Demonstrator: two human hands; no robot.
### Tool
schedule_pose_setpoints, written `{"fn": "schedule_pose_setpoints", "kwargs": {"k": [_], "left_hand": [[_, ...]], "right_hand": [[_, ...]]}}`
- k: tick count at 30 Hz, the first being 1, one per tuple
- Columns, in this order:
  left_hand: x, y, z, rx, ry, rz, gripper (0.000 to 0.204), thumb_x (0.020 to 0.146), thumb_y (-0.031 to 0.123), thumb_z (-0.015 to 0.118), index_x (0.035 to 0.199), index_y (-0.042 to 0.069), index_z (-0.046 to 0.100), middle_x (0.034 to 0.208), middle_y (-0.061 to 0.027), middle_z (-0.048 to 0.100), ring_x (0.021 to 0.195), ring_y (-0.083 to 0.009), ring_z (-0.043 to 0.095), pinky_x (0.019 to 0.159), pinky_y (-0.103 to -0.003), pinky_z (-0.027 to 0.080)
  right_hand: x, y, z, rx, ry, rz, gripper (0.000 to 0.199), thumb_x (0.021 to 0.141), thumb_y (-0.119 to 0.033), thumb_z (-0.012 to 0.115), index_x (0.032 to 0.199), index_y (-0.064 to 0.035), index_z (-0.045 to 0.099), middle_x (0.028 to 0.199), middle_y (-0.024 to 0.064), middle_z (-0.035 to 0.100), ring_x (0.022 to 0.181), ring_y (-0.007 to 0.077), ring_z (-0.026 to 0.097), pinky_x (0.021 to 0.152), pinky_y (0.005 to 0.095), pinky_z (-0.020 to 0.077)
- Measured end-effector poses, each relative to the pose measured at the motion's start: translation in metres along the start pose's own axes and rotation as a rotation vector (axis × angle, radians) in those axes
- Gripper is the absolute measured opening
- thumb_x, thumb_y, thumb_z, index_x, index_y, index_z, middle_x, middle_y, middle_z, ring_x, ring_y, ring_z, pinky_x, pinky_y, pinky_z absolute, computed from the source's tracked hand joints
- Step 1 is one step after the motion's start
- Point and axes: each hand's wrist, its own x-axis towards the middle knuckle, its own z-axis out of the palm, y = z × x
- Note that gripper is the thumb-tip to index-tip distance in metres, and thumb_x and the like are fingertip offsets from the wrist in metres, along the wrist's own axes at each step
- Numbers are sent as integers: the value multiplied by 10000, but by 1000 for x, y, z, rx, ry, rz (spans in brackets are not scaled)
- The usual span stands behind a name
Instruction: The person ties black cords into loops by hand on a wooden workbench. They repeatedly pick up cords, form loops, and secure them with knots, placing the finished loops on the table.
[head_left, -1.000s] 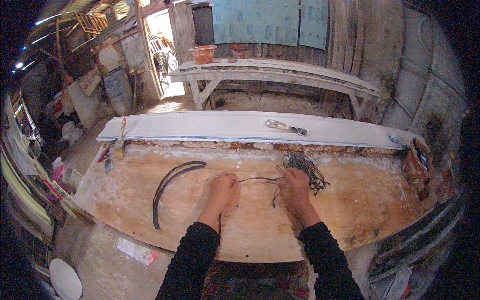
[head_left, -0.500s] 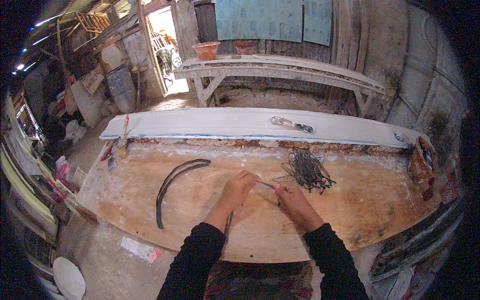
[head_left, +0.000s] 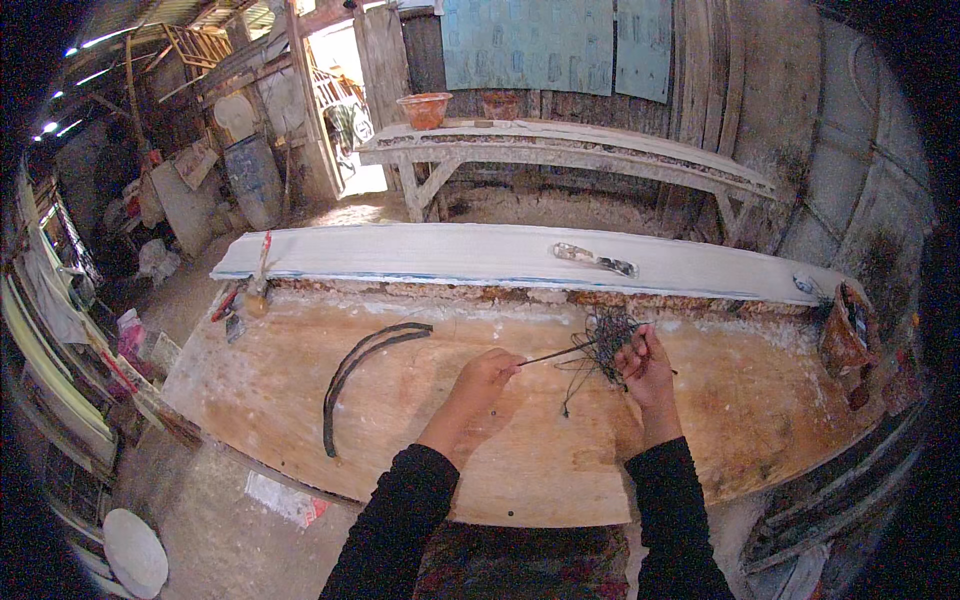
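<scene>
A thin black cord [head_left: 556, 355] runs nearly straight between my two hands over the wooden tabletop [head_left: 540, 460]. My left hand [head_left: 485, 375] is closed in a pinch on its left end. My right hand [head_left: 645, 370] is raised, its fingers curled around the cord's other part, with a short end poking out to the right. Directly behind the right hand lies a loose tangle of black cords [head_left: 600, 335], partly covered by the fingers. Several loops of it hang toward the middle of the table.
Left of my hands lies a bent pair of black strips [head_left: 345, 375]. Along the far edge runs a white board [head_left: 430, 252] bearing a dark-handled tool [head_left: 595, 260]. A brush [head_left: 260, 280] stands at its left, a reddish pot [head_left: 846, 330] at the right. Beyond is a bench [head_left: 560, 140].
My right hand has moved right and up to the tangle, stretching the cord longer between the hands. My left hand stays nearly in place. The view has shifted slightly.
</scene>
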Motion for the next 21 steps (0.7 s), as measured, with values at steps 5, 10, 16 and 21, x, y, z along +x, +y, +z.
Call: {"fn": "schedule_pose_setpoints", "kwargs": {"k": [5,10,16,21], "left_hand": [[-1,-9,2,30,6,-47,152,757,86,567,893,32,610,791,-111,574,721,-266,560,638,-309,440],[-4,-11,5,-38,-60,-142,153,752,89,572,886,30,615,797,-122,583,736,-263,570,645,-312,443],[-5,-26,15,-188,-2,-332,170,742,103,602,890,22,619,769,-111,598,691,-222,579,629,-301,450],[0,-7,17,-482,65,-413,192,752,69,609,929,4,572,731,-54,598,638,-118,546,583,-240,440]], "right_hand": [[1,-8,-6,-7,67,-215,210,867,-252,452,1017,-122,520,671,-40,514,501,82,469,609,286,482],[0,-13,-6,18,39,-282,291,858,-253,468,1128,-146,483,752,-46,573,528,76,503,614,282,488],[-14,-1,38,-217,94,-244,333,824,-259,527,1130,-147,457,768,-42,573,598,74,538,603,269,486],[-31,40,80,-517,151,-43,215,813,-213,553,984,-104,482,784,1,567,658,111,533,555,242,439]]}}
